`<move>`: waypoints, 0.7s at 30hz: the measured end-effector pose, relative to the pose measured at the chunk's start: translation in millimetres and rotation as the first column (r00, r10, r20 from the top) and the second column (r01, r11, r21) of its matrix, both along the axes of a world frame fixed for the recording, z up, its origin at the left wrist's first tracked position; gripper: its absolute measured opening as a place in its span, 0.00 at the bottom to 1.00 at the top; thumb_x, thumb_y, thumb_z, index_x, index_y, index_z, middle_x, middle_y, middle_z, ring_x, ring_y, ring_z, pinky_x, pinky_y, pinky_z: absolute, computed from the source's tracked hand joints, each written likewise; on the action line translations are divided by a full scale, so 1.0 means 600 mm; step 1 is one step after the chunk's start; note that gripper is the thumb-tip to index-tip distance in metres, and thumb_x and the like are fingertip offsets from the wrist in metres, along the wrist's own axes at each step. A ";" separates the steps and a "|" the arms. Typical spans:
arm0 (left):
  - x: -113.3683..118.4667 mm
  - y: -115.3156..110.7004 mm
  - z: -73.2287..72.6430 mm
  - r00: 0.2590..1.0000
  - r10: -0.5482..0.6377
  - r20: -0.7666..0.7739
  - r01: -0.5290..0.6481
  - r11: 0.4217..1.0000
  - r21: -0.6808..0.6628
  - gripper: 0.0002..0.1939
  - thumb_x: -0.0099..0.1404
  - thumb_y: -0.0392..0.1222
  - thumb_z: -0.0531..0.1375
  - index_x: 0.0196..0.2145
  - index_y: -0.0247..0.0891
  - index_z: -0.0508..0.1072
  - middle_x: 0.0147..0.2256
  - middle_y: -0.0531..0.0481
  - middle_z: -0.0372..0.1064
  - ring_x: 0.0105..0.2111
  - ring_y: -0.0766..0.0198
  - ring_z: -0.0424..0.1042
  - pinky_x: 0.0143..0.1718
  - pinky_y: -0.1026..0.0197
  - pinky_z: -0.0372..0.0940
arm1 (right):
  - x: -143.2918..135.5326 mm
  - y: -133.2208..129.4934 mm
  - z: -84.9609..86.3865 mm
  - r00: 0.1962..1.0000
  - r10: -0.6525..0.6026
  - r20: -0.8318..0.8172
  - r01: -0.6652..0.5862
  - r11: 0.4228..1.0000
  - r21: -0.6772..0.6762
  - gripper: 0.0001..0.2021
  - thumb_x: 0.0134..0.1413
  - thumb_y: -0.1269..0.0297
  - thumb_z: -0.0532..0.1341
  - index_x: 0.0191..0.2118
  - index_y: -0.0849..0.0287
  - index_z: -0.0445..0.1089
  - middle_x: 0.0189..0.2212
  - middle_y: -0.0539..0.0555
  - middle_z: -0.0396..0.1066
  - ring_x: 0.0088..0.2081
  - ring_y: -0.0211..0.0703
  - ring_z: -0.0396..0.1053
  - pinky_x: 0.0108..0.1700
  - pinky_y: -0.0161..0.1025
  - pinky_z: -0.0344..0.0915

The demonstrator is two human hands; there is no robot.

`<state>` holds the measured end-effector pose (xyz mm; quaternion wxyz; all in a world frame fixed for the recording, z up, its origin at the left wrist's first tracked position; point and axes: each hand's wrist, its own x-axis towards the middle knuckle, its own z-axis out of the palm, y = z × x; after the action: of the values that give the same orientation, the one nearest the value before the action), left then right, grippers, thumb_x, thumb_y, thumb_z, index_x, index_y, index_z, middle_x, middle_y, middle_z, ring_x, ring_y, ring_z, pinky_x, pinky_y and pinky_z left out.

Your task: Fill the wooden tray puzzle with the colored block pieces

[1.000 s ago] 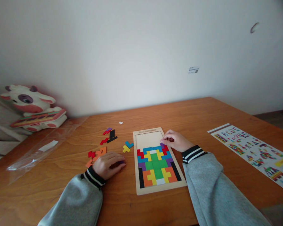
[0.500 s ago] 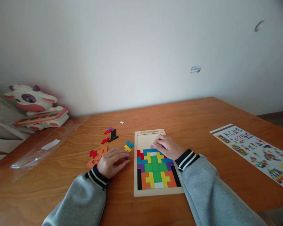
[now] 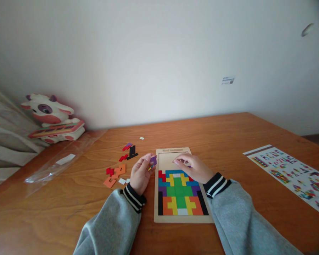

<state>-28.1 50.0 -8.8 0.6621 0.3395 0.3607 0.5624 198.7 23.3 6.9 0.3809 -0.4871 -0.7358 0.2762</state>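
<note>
My left hand (image 3: 140,173) is raised just left of the wooden puzzle board (image 3: 157,209). Its thumb and fingers pinch a purple puzzle piece (image 3: 153,160), with bits of yellow and blue showing just below that piece. Over the upper part of the board, my right hand (image 3: 194,166) is closed with the fingers curled together. A little purple shows beneath it; whether that is in the hand or on the board I cannot tell. Green, yellow, orange, blue, red, purple, white and black pieces fill the lower board, while bare wood shows at the top.
Loose orange pieces (image 3: 119,170), red pieces (image 3: 110,171), black pieces (image 3: 132,153) and white pieces (image 3: 122,181) lie left of the board. A pattern sheet (image 3: 289,173) is at the right. Further left are a plastic bag (image 3: 50,170) and a toy cow keyboard (image 3: 57,124).
My left hand has risen and moved right from the loose pieces, carrying the purple piece. The yellow and blue pieces have left the table. My right hand stays over the board.
</note>
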 end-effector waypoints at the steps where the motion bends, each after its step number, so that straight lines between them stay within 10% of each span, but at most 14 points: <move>1: 0.001 0.000 -0.001 1.000 -0.017 0.019 0.018 1.000 -0.017 0.21 0.49 0.51 0.72 0.38 0.38 0.77 0.39 0.47 0.77 0.32 0.68 0.74 0.31 0.67 0.69 | -0.008 0.001 0.006 0.998 0.014 -0.064 -0.019 0.997 -0.075 0.16 0.63 0.51 0.57 0.41 0.57 0.74 0.38 0.56 0.76 0.40 0.45 0.73 0.43 0.42 0.70; 5: 0.004 -0.002 -0.006 0.997 -0.078 0.017 0.079 0.997 -0.008 0.20 0.52 0.51 0.71 0.39 0.38 0.76 0.39 0.49 0.77 0.31 0.70 0.73 0.32 0.67 0.68 | -0.049 0.014 0.022 0.941 0.073 -0.329 -0.167 0.950 -0.266 0.20 0.57 0.50 0.62 0.50 0.57 0.70 0.41 0.56 0.76 0.40 0.44 0.75 0.44 0.43 0.73; 14: 0.006 0.002 -0.013 0.979 -0.031 -0.200 0.050 0.994 0.094 0.21 0.52 0.55 0.70 0.32 0.35 0.73 0.29 0.51 0.73 0.28 0.68 0.72 0.31 0.65 0.69 | -0.092 0.027 -0.011 0.917 0.042 -0.396 -0.110 0.982 -0.151 0.14 0.54 0.54 0.65 0.41 0.58 0.74 0.34 0.53 0.77 0.35 0.42 0.75 0.39 0.40 0.73; 17: -0.009 0.007 -0.015 0.819 0.099 -0.565 0.127 0.929 0.347 0.15 0.60 0.53 0.64 0.35 0.37 0.75 0.30 0.49 0.74 0.30 0.64 0.72 0.31 0.62 0.69 | -0.082 0.028 -0.021 0.946 -0.065 -0.316 0.028 0.992 -0.119 0.12 0.55 0.56 0.64 0.40 0.58 0.75 0.35 0.54 0.78 0.35 0.43 0.75 0.38 0.39 0.72; 21: -0.025 0.006 -0.010 0.503 0.410 -0.761 0.369 0.694 0.618 0.07 0.65 0.41 0.60 0.40 0.39 0.75 0.35 0.46 0.74 0.34 0.60 0.71 0.36 0.57 0.68 | -0.077 0.034 -0.034 0.975 -0.104 -0.195 0.089 0.993 -0.084 0.08 0.57 0.60 0.63 0.38 0.57 0.76 0.35 0.54 0.80 0.36 0.44 0.77 0.39 0.40 0.72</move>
<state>-42.9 53.4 -15.0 0.1926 0.7969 0.3939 0.4155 152.6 43.6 -13.8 0.4473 -0.5059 -0.6586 0.3321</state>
